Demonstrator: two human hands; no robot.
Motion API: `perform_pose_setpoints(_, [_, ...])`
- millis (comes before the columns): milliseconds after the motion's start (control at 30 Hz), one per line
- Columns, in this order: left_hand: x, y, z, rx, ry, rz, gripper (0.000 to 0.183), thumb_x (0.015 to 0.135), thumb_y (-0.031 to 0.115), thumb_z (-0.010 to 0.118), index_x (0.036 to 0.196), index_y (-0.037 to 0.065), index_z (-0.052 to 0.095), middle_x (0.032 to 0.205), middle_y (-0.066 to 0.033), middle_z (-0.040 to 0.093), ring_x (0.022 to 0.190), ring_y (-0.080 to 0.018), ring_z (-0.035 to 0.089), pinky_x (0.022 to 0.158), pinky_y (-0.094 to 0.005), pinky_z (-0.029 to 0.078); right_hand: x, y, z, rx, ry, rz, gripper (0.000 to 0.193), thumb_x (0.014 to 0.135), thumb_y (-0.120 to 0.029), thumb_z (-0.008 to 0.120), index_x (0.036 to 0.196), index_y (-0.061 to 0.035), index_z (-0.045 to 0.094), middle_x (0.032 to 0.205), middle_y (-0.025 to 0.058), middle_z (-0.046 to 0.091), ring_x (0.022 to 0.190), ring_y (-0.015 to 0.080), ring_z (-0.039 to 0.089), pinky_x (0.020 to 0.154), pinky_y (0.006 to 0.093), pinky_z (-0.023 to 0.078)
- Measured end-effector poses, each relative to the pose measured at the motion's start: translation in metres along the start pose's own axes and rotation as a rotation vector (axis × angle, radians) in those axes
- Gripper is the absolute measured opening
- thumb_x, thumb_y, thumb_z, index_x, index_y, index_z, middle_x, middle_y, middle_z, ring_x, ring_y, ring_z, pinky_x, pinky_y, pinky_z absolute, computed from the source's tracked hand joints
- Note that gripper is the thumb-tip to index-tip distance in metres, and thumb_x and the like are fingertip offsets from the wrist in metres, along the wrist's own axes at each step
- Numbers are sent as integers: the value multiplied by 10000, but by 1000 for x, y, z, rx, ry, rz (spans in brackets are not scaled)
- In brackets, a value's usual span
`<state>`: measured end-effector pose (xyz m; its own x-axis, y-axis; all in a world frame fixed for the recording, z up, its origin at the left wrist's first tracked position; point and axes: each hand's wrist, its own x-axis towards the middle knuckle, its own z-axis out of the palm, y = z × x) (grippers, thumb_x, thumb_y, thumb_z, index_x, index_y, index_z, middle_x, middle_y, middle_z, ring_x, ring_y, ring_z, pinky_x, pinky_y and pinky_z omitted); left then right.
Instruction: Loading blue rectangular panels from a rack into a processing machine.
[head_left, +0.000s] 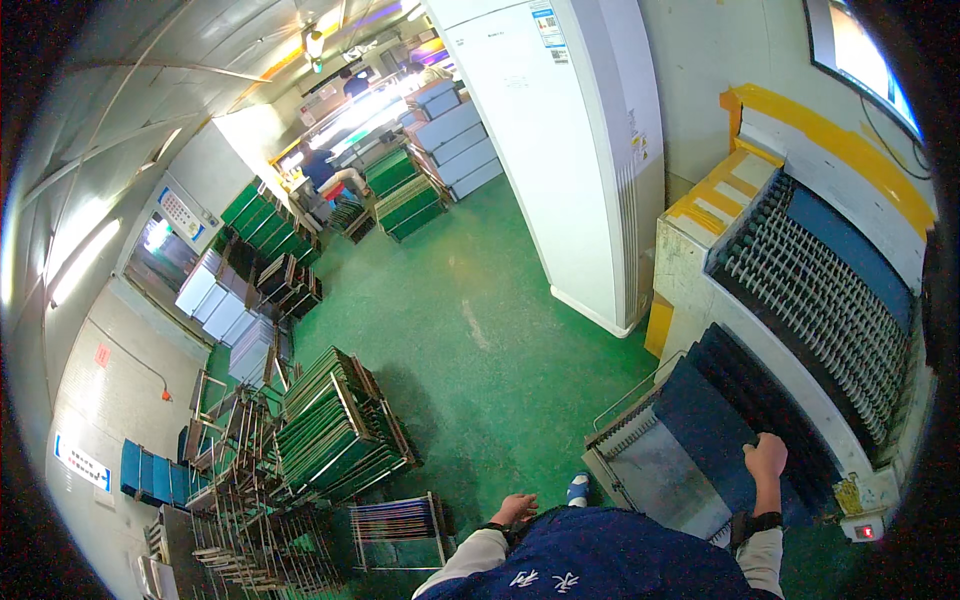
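Note:
My right hand [766, 457] is closed on the edge of a flat dark blue panel [695, 425], which leans in a metal slotted rack [660, 478] at the lower right. Several darker panels [752, 395] stand close behind it, toward the roller machine. Away from the rack, my left hand [516, 509] hangs in front of my body at the lower middle. Its fingers are loosely bent, and nothing shows in them.
A roller conveyor machine [810, 290] with another dark blue panel [850, 250] on it lines the right side. Beyond stands a tall white cabinet unit [560, 150]. Racks of green boards [325, 425] fill the left. A person [322, 170] sits far off by bright lights.

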<state>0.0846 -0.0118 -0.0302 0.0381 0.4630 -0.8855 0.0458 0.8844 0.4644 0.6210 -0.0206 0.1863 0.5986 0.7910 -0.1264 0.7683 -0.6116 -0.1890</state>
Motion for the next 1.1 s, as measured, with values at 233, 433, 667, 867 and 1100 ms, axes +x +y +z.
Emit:
perform_pose_setpoints(233, [-7,3,2,7,2,-6,388,800,306,578,1077,45,507,922,-79,580,671,-182,557,485,-283,434,-1,-1,0,-12,6,-5,383,630,-261,695,917,-23,605,910,165,601,868,308,574,767,383,455])
perform_pose_setpoints(433, [-4,1,0,-8,1,5,372,799,293,574,1069,45,511,914,-85,582,640,-174,555,474,-287,438,2,2,2,-20,-21,-8,376,633,-261,694,915,-29,606,904,159,602,866,304,575,769,379,453])
perform_pose_setpoints(667, [1,-1,-1,8,4,-4,375,802,298,568,1073,45,510,933,-89,588,701,-195,568,520,-295,457,-1,-1,-2,-12,1,-4,367,635,-255,693,912,-29,609,910,162,602,865,304,577,768,374,456])
perform_pose_setpoints(867, [-1,1,0,-8,1,-2,365,797,290,575,1069,54,513,912,-77,586,686,-187,564,530,-298,459,-1,-2,-3,-1,-11,14,375,632,-256,695,919,-29,610,921,162,601,873,301,577,774,372,455])
perform_pose_setpoints(1100, [-4,1,1,-46,-3,-11,307,798,277,575,1002,55,516,834,-52,569,621,-165,539,477,-288,422,-1,-3,-1,-5,27,-18,377,630,-260,689,918,-28,609,925,161,599,880,300,573,785,372,450])
